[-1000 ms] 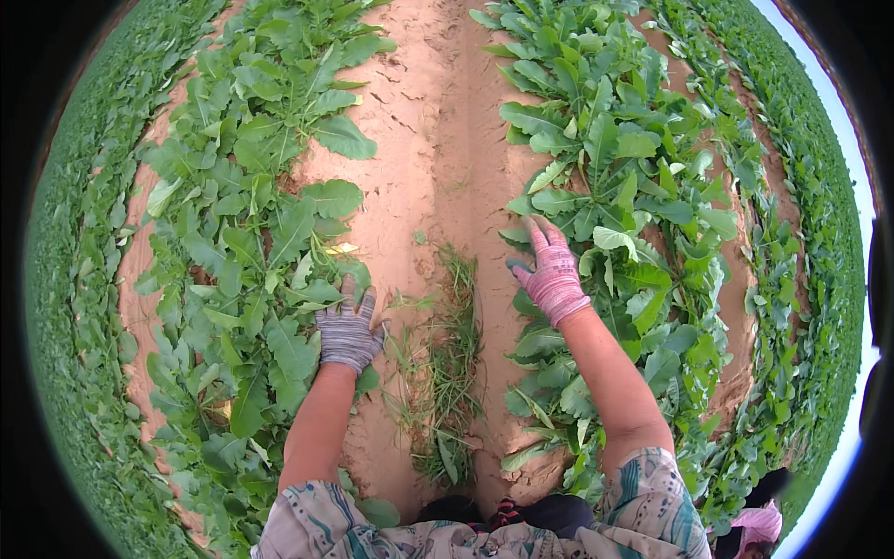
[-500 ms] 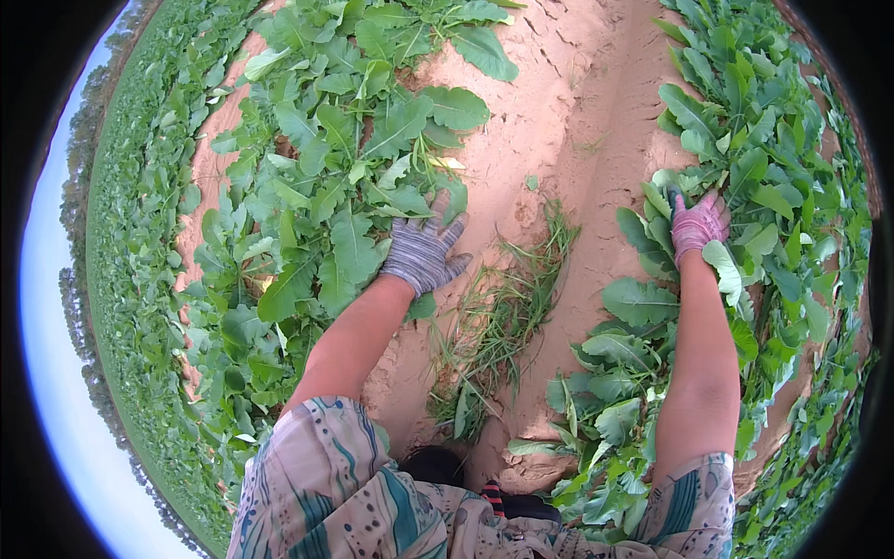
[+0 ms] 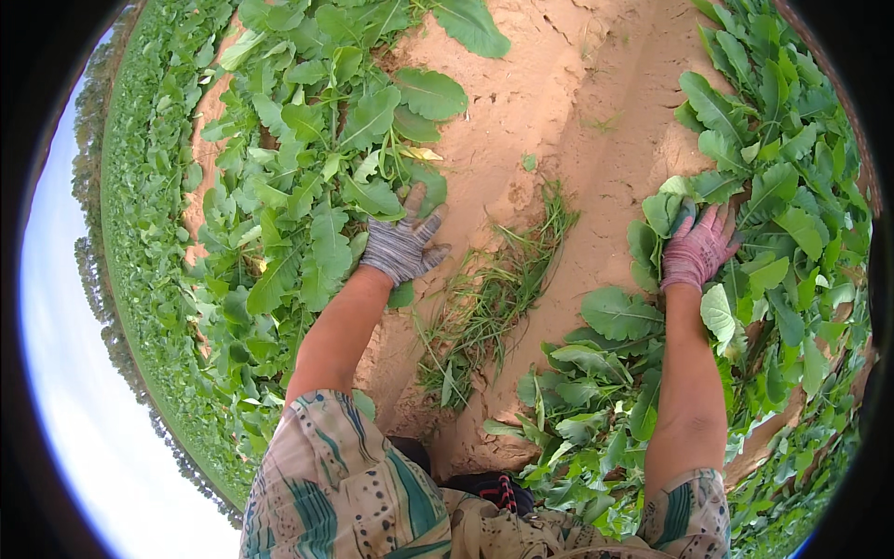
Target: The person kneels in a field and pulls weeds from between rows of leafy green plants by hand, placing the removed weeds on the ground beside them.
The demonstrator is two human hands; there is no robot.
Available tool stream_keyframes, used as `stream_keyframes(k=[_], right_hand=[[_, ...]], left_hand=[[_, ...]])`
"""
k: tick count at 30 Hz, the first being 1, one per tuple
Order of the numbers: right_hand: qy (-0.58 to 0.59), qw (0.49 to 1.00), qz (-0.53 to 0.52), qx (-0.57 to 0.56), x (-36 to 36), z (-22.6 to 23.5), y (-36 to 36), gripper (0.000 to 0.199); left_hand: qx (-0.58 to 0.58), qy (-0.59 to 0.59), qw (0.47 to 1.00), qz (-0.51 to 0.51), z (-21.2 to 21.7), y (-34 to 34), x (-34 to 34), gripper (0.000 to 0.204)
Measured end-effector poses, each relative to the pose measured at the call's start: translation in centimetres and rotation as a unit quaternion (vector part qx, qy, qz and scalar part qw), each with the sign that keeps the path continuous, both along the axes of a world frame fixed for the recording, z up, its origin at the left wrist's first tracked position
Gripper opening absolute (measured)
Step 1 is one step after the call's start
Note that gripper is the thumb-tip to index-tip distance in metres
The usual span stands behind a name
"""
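Far left: a leafy row, the left row (image 3: 317, 247), stands beyond the bare soil (image 3: 531, 84). A yellow leaf (image 3: 419, 154) lies at its right edge. The left hand (image 3: 399, 250), in a grey striped glove, rests at this edge with fingers spread apart; it holds nothing visible. Its position beside the row is unchanged from one second ago.

Centre: a strip of grass (image 3: 503, 298) lies on the soil between the rows, apart from both hands.

Right: the right hand (image 3: 695, 253), in a pink glove, has moved from the near edge of the right row (image 3: 792, 186) in among its leaves. It therefore now engages the plants themselves. Leaves surround the fingers; whether they clamp a leaf cannot be determined.
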State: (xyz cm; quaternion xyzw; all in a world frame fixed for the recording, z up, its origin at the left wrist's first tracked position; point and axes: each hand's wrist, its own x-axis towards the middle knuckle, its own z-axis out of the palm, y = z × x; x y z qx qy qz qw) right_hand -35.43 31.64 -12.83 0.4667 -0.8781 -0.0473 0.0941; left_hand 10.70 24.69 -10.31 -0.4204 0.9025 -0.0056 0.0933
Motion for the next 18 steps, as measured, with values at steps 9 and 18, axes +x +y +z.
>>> stream_keyframes(k=[9, 18], right_hand=[[-0.052, 0.999, -0.009, -0.008, 0.1, 0.6, -0.4, 0.05], [-0.098, 0.995, 0.001, -0.03, -0.1, 0.6, -0.3, 0.06]], left_hand=[[0.094, -0.107, 0.988, 0.063, 4.6, -0.1, -3.4, 0.068], [0.115, 0.04, 0.988, -0.097, 12.0, -12.3, -12.3, 0.057]])
